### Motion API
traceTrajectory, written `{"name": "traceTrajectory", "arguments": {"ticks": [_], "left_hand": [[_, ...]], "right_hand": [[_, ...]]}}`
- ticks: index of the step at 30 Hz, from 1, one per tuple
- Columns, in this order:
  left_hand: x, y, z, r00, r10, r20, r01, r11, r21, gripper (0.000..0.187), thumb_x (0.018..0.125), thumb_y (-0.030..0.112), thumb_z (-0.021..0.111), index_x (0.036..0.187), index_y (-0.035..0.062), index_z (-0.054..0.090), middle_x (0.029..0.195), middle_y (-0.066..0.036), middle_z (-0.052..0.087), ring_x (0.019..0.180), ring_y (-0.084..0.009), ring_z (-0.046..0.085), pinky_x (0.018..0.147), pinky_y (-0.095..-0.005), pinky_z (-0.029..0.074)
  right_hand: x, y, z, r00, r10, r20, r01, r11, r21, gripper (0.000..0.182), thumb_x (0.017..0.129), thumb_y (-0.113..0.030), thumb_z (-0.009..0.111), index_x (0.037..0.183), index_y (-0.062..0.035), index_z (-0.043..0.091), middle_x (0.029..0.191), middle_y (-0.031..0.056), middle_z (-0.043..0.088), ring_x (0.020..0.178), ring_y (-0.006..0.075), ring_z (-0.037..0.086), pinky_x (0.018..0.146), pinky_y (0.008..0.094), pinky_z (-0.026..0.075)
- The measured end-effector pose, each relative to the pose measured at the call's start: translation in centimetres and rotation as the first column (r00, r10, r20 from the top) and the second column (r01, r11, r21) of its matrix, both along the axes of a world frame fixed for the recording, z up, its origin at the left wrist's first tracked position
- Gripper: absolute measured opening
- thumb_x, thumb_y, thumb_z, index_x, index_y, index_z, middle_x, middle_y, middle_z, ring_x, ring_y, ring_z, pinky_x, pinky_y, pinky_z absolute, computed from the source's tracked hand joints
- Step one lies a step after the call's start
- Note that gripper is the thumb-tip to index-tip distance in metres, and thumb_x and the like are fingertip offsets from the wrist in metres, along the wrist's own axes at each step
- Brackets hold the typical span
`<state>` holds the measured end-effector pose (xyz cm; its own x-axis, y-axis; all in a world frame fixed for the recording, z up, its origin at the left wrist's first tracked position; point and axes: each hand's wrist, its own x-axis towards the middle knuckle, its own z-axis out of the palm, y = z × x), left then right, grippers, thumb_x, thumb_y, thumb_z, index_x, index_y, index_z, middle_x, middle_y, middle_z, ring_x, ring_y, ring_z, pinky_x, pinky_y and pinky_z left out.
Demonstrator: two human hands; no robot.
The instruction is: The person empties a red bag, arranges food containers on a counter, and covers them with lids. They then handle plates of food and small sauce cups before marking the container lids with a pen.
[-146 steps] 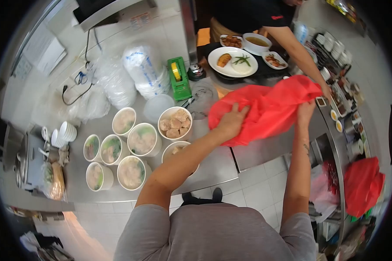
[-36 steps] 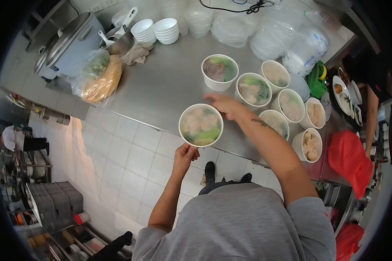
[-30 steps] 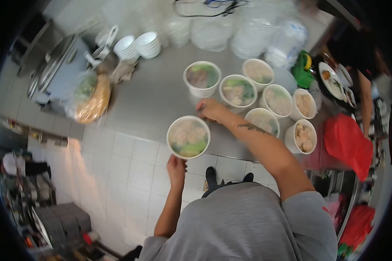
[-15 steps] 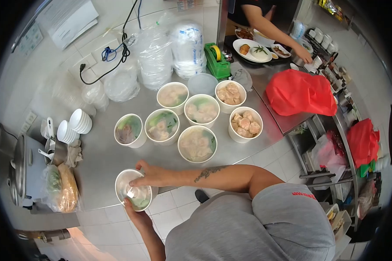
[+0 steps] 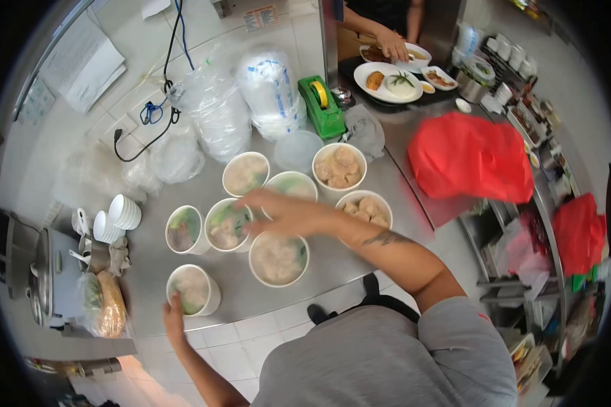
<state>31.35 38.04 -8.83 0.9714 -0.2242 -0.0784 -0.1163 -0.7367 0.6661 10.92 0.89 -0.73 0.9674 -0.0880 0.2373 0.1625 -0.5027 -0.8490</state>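
Two stacks of small white bowls (image 5: pixel 124 211) stand at left. The left hand (image 5: pixel 174 315) touches the nearest of six lidded tubs (image 5: pixel 193 290) of dumplings and greens; its grip is unclear. The right hand (image 5: pixel 282 211), fingers extended, is over the middle tubs. Two open tubs (image 5: pixel 339 167) hold dumplings, right of these; one red bag (image 5: pixel 468 157) lies beyond.

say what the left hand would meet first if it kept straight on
The front-left cup, right at the left hand's fingertips; they may already touch, though depth is unclear.
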Motion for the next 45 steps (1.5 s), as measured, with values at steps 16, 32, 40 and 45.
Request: {"name": "traceTrajectory", "arguments": {"ticks": [16,32,40,45], "left_hand": [[-8.3,-63.2,-0.2,0.929,-0.37,-0.003,0.358,0.902,-0.239,0.034,0.076,0.027,0.061,0.081,-0.007,0.064,0.079,-0.021,0.063,0.075,-0.0312,0.061,0.064,-0.0395,0.046],[-31.0,-35.4,5.3,0.798,-0.555,0.235,0.588,0.631,-0.506,0.008,0.084,0.004,0.061,0.087,-0.0008,0.055,0.096,-0.01,0.047,0.087,-0.022,0.05,0.073,-0.0293,0.042],[-24.9,-31.2,7.7,0.707,-0.682,0.187,0.693,0.614,-0.377,0.007,0.082,0.007,0.061,0.086,0.002,0.058,0.092,-0.012,0.053,0.083,-0.0231,0.054,0.071,-0.0308,0.044],[-13.4,-20.1,11.4,0.883,-0.461,0.085,0.445,0.768,-0.46,0.008,0.085,0.006,0.057,0.088,0.0006,0.061,0.093,-0.005,0.058,0.085,-0.0153,0.057,0.069,-0.0271,0.045]], "right_hand": [[-0.4,-27.0,-7.3,0.786,-0.331,-0.522,0.576,0.086,0.813,0.07,0.085,-0.058,0.051,0.107,0.0081,0.053,0.103,0.0202,0.058,0.099,0.0311,0.056,0.086,0.041,0.046],[1.1,-27.4,-9.7,0.772,-0.37,-0.516,0.563,0.022,0.826,0.019,0.082,-0.008,0.056,0.099,-0.0011,0.057,0.094,0.0105,0.061,0.087,0.025,0.061,0.078,0.0409,0.046],[3.1,-27.3,-10.0,0.804,-0.353,-0.479,0.543,0.105,0.833,0.021,0.083,-0.007,0.057,0.103,-0.0004,0.058,0.091,0.0062,0.061,0.08,0.0185,0.06,0.066,0.0311,0.047],[8.2,-13.1,1.7,0.888,-0.459,-0.018,0.28,0.51,0.813,0.058,0.077,-0.006,0.067,0.129,0.0028,0.043,0.074,0.0043,0.061,0.062,0.0105,0.053,0.058,0.023,0.043]]}}
